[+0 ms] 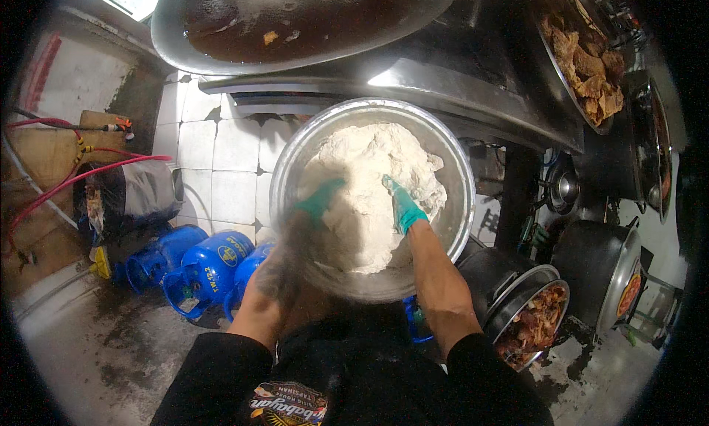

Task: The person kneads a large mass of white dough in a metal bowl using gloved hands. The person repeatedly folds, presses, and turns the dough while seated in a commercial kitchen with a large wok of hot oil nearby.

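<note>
In front of my body is a wide round metal basin (462,204) holding a heap of pale, flour-like powder with coated lumps (363,204). My left hand (321,202), in a green glove, is pushed into the left side of the heap and looks hazy through dust or glare. My right hand (404,204), gloved in the same green, reaches into the heap's right side. Powder covers the fingertips of both hands, so what they grip is hidden. Larger coated pieces show along the heap's right edge.
Beyond the basin, a large wok (299,55) of dark oil sits over a steel counter (410,88). Fried pieces (592,71) fill a tray at upper right. Blue gas cylinders (221,265) stand at left, near a red hose (83,177). Meat (534,321) fills a pot at lower right.
</note>
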Motion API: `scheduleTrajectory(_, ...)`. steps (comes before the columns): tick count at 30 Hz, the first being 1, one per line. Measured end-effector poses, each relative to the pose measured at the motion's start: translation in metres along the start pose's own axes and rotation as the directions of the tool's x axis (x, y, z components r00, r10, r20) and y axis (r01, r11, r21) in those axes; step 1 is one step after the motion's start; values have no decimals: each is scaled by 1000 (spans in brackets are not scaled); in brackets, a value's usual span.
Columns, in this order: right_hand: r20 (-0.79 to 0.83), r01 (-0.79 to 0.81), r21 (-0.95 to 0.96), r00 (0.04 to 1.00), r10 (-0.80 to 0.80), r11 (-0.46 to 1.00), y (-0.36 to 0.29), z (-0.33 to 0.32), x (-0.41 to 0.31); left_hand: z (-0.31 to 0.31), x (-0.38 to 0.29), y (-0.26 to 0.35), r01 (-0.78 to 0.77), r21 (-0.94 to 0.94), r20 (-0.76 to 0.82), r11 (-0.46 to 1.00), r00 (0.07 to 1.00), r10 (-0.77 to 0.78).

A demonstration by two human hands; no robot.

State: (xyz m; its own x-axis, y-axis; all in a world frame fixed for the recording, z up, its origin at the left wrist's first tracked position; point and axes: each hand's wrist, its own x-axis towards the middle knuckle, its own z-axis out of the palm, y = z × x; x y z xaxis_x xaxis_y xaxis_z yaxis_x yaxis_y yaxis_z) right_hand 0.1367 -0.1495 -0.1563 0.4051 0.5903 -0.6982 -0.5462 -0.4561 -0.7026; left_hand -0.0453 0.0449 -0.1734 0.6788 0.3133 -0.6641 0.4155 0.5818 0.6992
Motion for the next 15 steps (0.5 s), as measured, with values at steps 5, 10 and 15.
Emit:
scheduleTrajectory(5,240,120,-213,968,-67,970,-54,32,-20,0,-5,-1,-77,73,41,994,996,74)
scheduleTrajectory(10,147,242,-229,966,-212,943,-128,53,-66,12,-14,-5,-365,234,77,901,931,357)
scheduleTrajectory(15,19,395,-467,899,-438,791,-143,49,-109,30,-24,9,-744,369,171,557,643,746)
